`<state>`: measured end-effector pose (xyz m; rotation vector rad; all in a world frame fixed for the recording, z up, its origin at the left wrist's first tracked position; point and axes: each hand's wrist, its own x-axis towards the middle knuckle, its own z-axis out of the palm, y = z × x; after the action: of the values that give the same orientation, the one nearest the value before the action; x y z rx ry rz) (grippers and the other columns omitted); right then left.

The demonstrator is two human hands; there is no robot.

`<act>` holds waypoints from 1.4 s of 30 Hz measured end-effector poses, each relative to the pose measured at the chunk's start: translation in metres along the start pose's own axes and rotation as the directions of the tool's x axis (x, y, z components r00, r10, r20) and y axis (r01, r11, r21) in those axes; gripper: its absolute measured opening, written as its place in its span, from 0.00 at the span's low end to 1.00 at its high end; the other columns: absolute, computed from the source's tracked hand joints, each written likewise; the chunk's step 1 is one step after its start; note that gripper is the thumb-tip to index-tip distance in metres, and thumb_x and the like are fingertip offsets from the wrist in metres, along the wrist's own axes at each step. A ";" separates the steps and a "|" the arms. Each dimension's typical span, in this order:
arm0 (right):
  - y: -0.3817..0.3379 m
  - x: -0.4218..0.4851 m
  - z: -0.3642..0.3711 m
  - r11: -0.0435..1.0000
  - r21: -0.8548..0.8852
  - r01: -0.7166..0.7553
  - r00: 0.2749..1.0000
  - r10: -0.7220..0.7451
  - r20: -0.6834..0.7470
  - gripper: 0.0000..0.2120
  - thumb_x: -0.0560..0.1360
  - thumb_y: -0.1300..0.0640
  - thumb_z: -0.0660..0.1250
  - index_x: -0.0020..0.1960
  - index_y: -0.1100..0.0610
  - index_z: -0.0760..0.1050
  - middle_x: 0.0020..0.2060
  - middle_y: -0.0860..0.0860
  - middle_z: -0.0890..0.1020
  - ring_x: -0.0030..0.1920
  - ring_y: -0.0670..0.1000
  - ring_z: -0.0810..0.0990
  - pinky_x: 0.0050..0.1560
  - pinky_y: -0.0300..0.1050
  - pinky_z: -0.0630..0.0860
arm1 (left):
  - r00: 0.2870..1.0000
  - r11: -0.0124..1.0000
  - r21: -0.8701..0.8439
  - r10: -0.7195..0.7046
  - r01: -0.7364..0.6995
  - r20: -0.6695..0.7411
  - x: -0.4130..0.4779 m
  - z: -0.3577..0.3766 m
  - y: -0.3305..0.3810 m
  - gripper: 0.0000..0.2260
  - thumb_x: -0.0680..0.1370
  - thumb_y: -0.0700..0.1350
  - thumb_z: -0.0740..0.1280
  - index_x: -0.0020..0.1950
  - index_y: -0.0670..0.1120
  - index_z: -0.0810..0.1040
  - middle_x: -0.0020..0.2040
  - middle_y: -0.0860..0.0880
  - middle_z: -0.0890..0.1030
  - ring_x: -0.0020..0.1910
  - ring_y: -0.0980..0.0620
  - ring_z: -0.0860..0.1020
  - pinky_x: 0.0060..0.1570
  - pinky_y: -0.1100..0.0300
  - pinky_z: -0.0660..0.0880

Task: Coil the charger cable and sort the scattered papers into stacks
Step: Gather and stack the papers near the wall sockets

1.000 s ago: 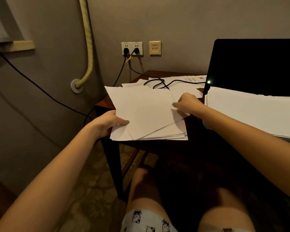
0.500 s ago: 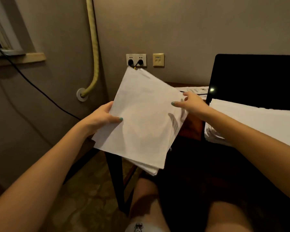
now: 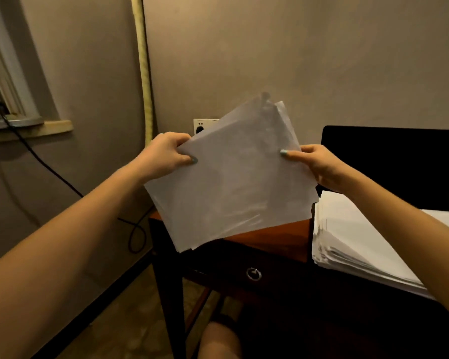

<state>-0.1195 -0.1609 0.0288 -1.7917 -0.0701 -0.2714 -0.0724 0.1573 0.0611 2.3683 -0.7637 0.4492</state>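
Item: loose bundle of white papers (image 3: 233, 182), sheets uneven at the edges, held tilted in the air above the left end of the table (image 3: 278, 235). The left hand (image 3: 163, 154) grips its left edge and the right hand (image 3: 322, 167) its right edge, fingers (image 3: 178, 141) curled behind and thumbs pressed on the front. Also present: a thick stack of paper (image 3: 347, 237) at the right, before a dark laptop screen (image 3: 399, 164); on the wall a socket (image 3: 200, 124) partly hidden by the bundle, a yellow hose (image 3: 146, 73), and a black cable (image 3: 49, 168) trailing to the floor.
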 end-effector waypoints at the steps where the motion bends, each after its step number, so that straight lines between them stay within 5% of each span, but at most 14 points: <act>1: 0.000 0.000 -0.001 1.000 -0.014 0.000 1.000 0.001 0.002 0.10 0.72 0.53 0.72 0.48 0.59 0.80 0.38 0.49 0.86 0.39 0.50 0.85 0.42 0.44 0.83 | 1.000 1.000 0.015 0.013 -0.012 -0.026 0.006 0.002 0.002 0.07 0.75 0.41 0.71 0.43 0.53 0.76 0.42 0.53 0.78 0.46 0.51 0.76 0.42 0.57 0.72; 5: 0.002 0.006 0.000 0.994 -0.002 0.108 0.990 -0.108 -0.091 0.04 0.76 0.56 0.69 0.47 0.56 0.78 0.40 0.49 0.83 0.34 0.44 0.83 0.36 0.37 0.81 | 0.982 0.983 0.183 0.045 -0.010 -0.185 0.025 0.008 0.011 0.05 0.75 0.48 0.70 0.51 0.51 0.80 0.47 0.49 0.79 0.48 0.47 0.77 0.45 0.52 0.74; 8: 0.011 0.007 -0.008 0.985 0.085 0.148 0.966 -0.125 -0.228 0.04 0.76 0.56 0.68 0.49 0.56 0.77 0.42 0.49 0.82 0.35 0.43 0.83 0.37 0.37 0.81 | 0.977 0.986 0.134 -0.065 0.094 -0.201 0.037 0.004 -0.001 0.07 0.75 0.51 0.71 0.50 0.49 0.80 0.47 0.48 0.80 0.48 0.48 0.78 0.48 0.48 0.77; 12: 0.042 0.003 -0.010 0.981 0.140 0.133 0.966 -0.097 -0.240 0.08 0.76 0.58 0.67 0.54 0.60 0.77 0.43 0.49 0.83 0.38 0.43 0.83 0.43 0.38 0.81 | 0.954 0.942 -0.290 -0.229 0.168 -0.193 0.040 0.018 -0.027 0.12 0.74 0.45 0.73 0.55 0.42 0.79 0.52 0.45 0.78 0.54 0.46 0.77 0.54 0.49 0.78; 15: 0.059 0.002 0.000 0.961 0.223 0.161 0.957 -0.097 -0.272 0.09 0.73 0.55 0.69 0.52 0.57 0.77 0.41 0.46 0.84 0.40 0.43 0.84 0.44 0.37 0.81 | 0.918 0.701 -0.669 -0.390 0.248 -0.068 0.036 0.042 -0.043 0.19 0.74 0.41 0.72 0.64 0.42 0.74 0.54 0.48 0.78 0.57 0.48 0.78 0.52 0.56 0.77; 18: 0.068 0.008 0.008 0.971 0.180 0.160 0.955 -0.106 -0.278 0.08 0.76 0.57 0.67 0.55 0.54 0.76 0.45 0.46 0.83 0.45 0.44 0.82 0.45 0.36 0.80 | 0.878 0.558 -0.814 -0.457 0.162 -0.138 0.035 0.061 -0.051 0.13 0.76 0.41 0.70 0.60 0.43 0.77 0.50 0.49 0.81 0.54 0.49 0.81 0.45 0.60 0.78; 23: 0.061 0.019 0.003 0.979 0.171 0.108 0.971 -0.068 -0.228 0.19 0.73 0.58 0.72 0.63 0.58 0.73 0.53 0.52 0.82 0.51 0.51 0.83 0.50 0.46 0.80 | 0.868 0.686 -0.726 -0.382 0.037 -0.317 0.030 0.076 -0.038 0.05 0.78 0.42 0.68 0.53 0.47 0.77 0.48 0.53 0.80 0.47 0.59 0.79 0.42 0.66 0.77; 29: 0.078 0.017 0.023 0.982 0.189 -0.012 0.962 0.063 -0.267 0.18 0.72 0.59 0.73 0.60 0.60 0.74 0.53 0.56 0.81 0.55 0.57 0.81 0.55 0.53 0.79 | 0.862 0.591 -0.774 -0.492 0.228 -0.122 0.009 0.119 -0.056 0.17 0.75 0.39 0.71 0.63 0.41 0.74 0.54 0.48 0.78 0.52 0.50 0.79 0.48 0.59 0.77; 32: 0.080 0.016 0.030 0.971 0.240 0.010 0.958 0.060 -0.282 0.16 0.71 0.62 0.73 0.58 0.59 0.76 0.53 0.57 0.82 0.54 0.58 0.81 0.57 0.55 0.78 | 0.839 0.505 -0.834 -0.535 0.224 -0.099 -0.001 0.135 -0.057 0.11 0.75 0.38 0.71 0.57 0.42 0.78 0.54 0.44 0.81 0.52 0.46 0.80 0.52 0.52 0.78; 35: 0.084 0.016 0.031 0.964 0.265 0.022 0.953 0.060 -0.297 0.12 0.73 0.61 0.72 0.56 0.57 0.76 0.52 0.56 0.82 0.53 0.56 0.81 0.57 0.52 0.78 | 0.858 0.481 -0.849 -0.509 0.218 -0.068 -0.006 0.142 -0.057 0.08 0.76 0.41 0.70 0.54 0.45 0.79 0.50 0.49 0.82 0.47 0.53 0.81 0.44 0.59 0.79; 38: 0.095 0.013 0.033 0.969 0.212 -0.128 0.959 0.176 -0.221 0.21 0.76 0.56 0.69 0.66 0.62 0.72 0.60 0.57 0.79 0.58 0.57 0.79 0.61 0.54 0.76 | 0.863 0.542 -0.774 -0.506 0.327 0.010 -0.012 0.149 -0.062 0.15 0.77 0.44 0.69 0.62 0.42 0.76 0.50 0.51 0.80 0.48 0.53 0.80 0.45 0.61 0.76; 42: 0.094 0.008 0.028 0.975 0.173 -0.138 0.961 0.174 -0.214 0.18 0.77 0.57 0.67 0.65 0.63 0.73 0.55 0.55 0.80 0.46 0.50 0.81 0.43 0.40 0.80 | 0.874 0.649 -0.674 -0.486 0.353 -0.010 -0.013 0.154 -0.054 0.15 0.79 0.44 0.66 0.64 0.39 0.75 0.53 0.46 0.78 0.51 0.49 0.77 0.50 0.57 0.71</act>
<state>-0.0900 -0.1567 -0.0649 -1.5899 0.2077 -0.3463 -0.0295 0.1001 -0.0862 1.7077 -0.1885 0.1532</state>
